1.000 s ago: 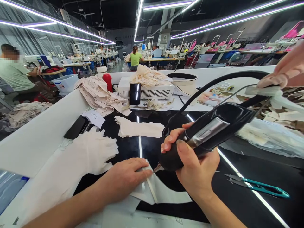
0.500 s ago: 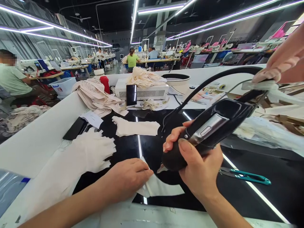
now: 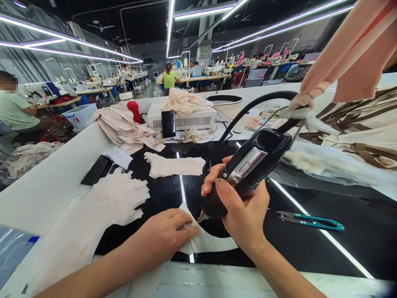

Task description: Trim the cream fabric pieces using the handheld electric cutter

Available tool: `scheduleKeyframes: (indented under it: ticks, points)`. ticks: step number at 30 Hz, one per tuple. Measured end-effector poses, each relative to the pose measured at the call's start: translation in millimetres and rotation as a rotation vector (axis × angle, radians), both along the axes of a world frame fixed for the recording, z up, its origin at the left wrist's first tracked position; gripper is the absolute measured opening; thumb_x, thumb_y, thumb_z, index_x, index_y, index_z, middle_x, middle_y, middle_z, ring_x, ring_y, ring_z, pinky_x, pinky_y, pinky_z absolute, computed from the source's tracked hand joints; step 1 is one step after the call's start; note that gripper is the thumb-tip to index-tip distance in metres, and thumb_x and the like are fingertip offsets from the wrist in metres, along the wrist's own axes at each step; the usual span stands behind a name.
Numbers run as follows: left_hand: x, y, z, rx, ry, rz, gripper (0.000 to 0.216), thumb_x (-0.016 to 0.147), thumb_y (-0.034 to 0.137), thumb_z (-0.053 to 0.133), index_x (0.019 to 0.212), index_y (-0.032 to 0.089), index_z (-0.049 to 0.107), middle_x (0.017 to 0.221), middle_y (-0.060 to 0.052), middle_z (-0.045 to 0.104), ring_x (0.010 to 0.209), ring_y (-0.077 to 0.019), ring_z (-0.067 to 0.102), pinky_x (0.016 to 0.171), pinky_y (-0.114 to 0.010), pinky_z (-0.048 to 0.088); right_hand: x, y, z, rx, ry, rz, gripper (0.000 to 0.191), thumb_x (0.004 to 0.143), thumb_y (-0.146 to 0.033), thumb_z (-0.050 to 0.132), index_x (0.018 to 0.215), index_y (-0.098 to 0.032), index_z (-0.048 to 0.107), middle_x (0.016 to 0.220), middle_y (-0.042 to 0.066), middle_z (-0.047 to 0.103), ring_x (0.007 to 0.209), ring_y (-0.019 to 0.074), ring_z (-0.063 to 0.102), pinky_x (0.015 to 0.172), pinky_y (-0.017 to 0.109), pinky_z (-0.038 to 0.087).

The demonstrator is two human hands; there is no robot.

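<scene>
My right hand (image 3: 245, 207) is wrapped round a black corded hand tool (image 3: 248, 165) with a silver trigger plate. Its tip points down and left, partly hidden behind the grip. A pink cloth strip (image 3: 344, 62) knotted at the cable end runs up from the tool. My left hand (image 3: 170, 231) lies palm down on a curved white fabric piece (image 3: 214, 244), thumb and forefinger apart, its fingers pressing on the cloth. That piece rests on the glossy black work surface (image 3: 297, 248), below the tool. To the right lie teal thread snips (image 3: 319, 222).
A cream fabric stack (image 3: 176, 165) lies ahead, and pale cut pieces (image 3: 108, 203) at left. Behind stand a phone (image 3: 168, 124) and a vented white box (image 3: 192, 120) topped with cloth. Clear plastic bags (image 3: 335, 165) lie at right. Several people sit at sewing machines beyond.
The tool and my right hand have shifted left and slightly down, and the tool stands more upright. My left thumb and forefinger have spread apart on the fabric. The view has turned a little right.
</scene>
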State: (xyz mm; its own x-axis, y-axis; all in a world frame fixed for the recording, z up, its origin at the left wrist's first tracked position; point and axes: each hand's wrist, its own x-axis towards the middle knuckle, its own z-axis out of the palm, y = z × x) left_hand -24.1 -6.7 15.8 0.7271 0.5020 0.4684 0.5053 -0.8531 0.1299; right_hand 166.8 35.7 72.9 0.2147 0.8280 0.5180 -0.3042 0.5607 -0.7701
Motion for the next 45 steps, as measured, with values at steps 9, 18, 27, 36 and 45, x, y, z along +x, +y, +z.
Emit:
scheduleKeyframes:
  ticks: [9,18,27,36,45]
  points:
    - [-3,-1,-4.9,0.016,0.005,-0.003,0.028,0.113,0.001,0.055,0.129,0.017,0.071,0.120,-0.010,0.077,0.109,-0.0227,0.078,0.099,-0.033,0.070,3,-5,0.4,-0.032,-0.022,-0.013,0.031,0.088,-0.031,0.092,0.105,-0.030,0.066,0.080,-0.008,0.073,0.056,0.0137,0.069,0.053,0.027,0.061]
    - [-5,-2,-0.8,0.042,0.064,0.010,0.032,0.110,-0.003,0.053,0.128,0.018,0.069,0.120,-0.008,0.076,0.109,-0.0202,0.077,0.101,-0.030,0.068,6,-12,1.2,-0.040,-0.035,-0.014,0.035,0.088,-0.039,0.095,0.102,-0.030,0.064,0.079,-0.007,0.073,0.055,0.0141,0.068,0.051,0.027,0.061]
    - [0,-7,5.8,0.079,0.038,-0.008,0.025,0.114,0.001,0.053,0.128,0.012,0.070,0.126,-0.013,0.079,0.120,-0.0228,0.078,0.119,-0.040,0.064,29,-24,7.2,-0.034,-0.007,-0.066,0.040,0.086,-0.043,0.101,0.112,-0.031,0.072,0.081,-0.006,0.075,0.057,0.0151,0.068,0.053,0.029,0.059]
    - [28,-16,-3.1,0.010,0.052,-0.047,0.021,0.119,0.007,0.050,0.130,0.012,0.067,0.109,-0.009,0.078,0.098,-0.0211,0.076,0.094,-0.031,0.069,45,-36,-1.1,-0.031,-0.051,-0.102,0.042,0.088,-0.049,0.102,0.114,-0.032,0.074,0.082,-0.004,0.076,0.059,0.0161,0.069,0.056,0.030,0.064]
    - [21,-16,-9.9,-0.038,-0.045,-0.027,0.024,0.120,0.008,0.047,0.130,0.014,0.068,0.110,-0.009,0.075,0.098,-0.0209,0.074,0.090,-0.030,0.069,36,-33,1.4,-0.041,-0.029,-0.108,0.041,0.088,-0.041,0.099,0.114,-0.030,0.069,0.081,-0.005,0.074,0.056,0.0157,0.066,0.049,0.030,0.058]
